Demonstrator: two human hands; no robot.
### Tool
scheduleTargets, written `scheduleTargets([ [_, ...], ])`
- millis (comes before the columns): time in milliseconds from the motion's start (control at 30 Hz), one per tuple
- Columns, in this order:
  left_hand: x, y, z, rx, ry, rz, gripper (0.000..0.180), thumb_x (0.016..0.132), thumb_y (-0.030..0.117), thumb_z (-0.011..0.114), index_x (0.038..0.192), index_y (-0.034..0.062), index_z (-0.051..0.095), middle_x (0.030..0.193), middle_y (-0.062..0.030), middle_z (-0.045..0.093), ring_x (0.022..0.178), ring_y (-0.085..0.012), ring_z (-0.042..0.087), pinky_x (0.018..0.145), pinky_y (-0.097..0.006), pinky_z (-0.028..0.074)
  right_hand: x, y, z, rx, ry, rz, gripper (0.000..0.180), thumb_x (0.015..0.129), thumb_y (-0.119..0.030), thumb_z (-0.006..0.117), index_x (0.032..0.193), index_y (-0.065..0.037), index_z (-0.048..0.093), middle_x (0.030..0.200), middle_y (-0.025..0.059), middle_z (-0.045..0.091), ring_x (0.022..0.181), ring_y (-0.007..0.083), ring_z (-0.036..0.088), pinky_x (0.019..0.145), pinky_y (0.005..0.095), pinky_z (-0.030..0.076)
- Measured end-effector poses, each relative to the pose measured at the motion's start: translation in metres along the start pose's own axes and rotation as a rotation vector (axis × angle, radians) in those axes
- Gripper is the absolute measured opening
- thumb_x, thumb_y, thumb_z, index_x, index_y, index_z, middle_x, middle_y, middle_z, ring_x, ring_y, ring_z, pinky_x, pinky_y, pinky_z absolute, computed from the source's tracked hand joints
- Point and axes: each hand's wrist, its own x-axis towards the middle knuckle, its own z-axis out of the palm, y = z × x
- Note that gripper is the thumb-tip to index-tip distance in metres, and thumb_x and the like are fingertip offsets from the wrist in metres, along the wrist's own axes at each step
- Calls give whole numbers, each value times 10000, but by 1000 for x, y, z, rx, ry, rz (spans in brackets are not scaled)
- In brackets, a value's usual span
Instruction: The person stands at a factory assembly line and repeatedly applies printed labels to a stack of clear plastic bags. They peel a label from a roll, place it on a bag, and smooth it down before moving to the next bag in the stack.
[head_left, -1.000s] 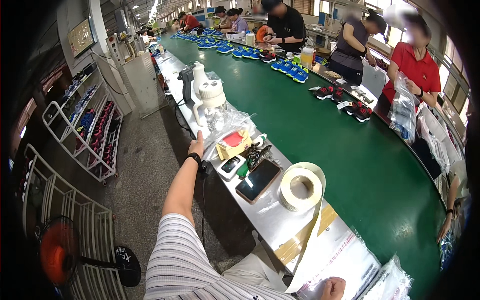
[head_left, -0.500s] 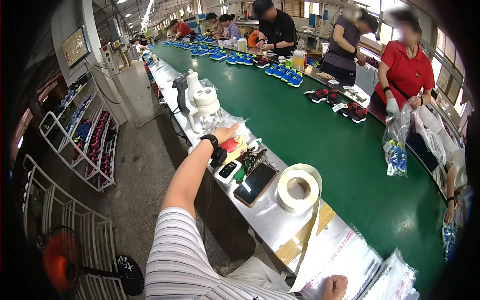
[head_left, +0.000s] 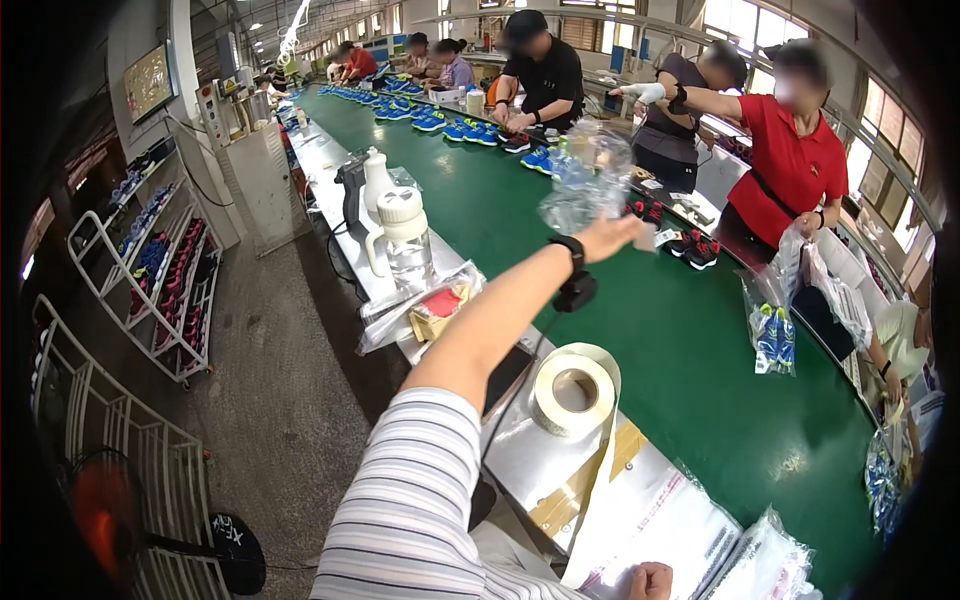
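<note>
My left hand point(head_left: 608, 240) is stretched out over the green conveyor belt point(head_left: 500, 250), its fingers extended and a little blurred. A crumpled clear plastic bag point(head_left: 590, 175) is in the air just above and beyond it; whether they touch I cannot tell. At the lower edge my right hand point(head_left: 652, 580) is curled over a stack of flat printed plastic bags point(head_left: 660, 525); what it holds, if anything, is hidden. Between my arms a label roll point(head_left: 572, 392) lies on the metal ledge, its strip hanging toward me. My left forearm partly covers a dark phone point(head_left: 508, 378).
On the ledge stand a clear jug with white lid point(head_left: 405, 235), a white bottle point(head_left: 375, 180) and a yellow-red packet point(head_left: 438, 305). Blue shoes point(head_left: 470, 130) and red-black shoes point(head_left: 692, 248) line the far side. A person in red point(head_left: 790, 160) holds bagged shoes point(head_left: 772, 335). Shoe racks point(head_left: 160, 270) stand left.
My left hand has swung from the ledge by the jug rightward over the belt, and the clear bag has moved there too. The person in red has stretched out a gloved hand. My right hand barely moved.
</note>
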Motion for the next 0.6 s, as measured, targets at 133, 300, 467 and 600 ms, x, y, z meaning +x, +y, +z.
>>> scheduleTargets([
  [133, 15, 41, 52, -208, -299, -332, 881, 884, 721, 198, 1371, 21, 415, 1422, -228, 375, 1349, -376, 304, 1131, -390, 194, -4, -13, -2, 10, 42, -27, 148, 880, -106, 564, 918, 34, 593, 942, 183, 599, 863, 303, 557, 816, 385, 452],
  [300, -43, 9, 77, -326, -207, -378, 872, 867, 734, 245, 1292, 22, 516, 1342, -245, 469, 1271, -369, 421, 1069, -376, 302, -9, -12, -1, 62, 35, 2, 144, 881, -104, 571, 928, 30, 598, 952, 190, 591, 876, 306, 553, 826, 387, 450],
  [467, -169, 27, 34, -670, 34, -565, 929, 846, 757, 301, 1320, -26, 458, 1248, -209, 533, 1036, -292, 581, 860, -384, 458, -5, -16, -8, -61, -37, -96, 157, 876, -109, 575, 938, 33, 602, 920, 195, 590, 857, 331, 550, 816, 402, 445],
  [600, -251, 86, 6, -552, -55, -623, 719, 941, 612, 326, 1206, -26, 525, 1040, -95, 596, 1008, -190, 598, 788, -314, 482, -1, -41, -6, -266, 33, -42, 195, 885, -134, 584, 979, 35, 609, 958, 196, 605, 902, 326, 559, 830, 398, 445],
])
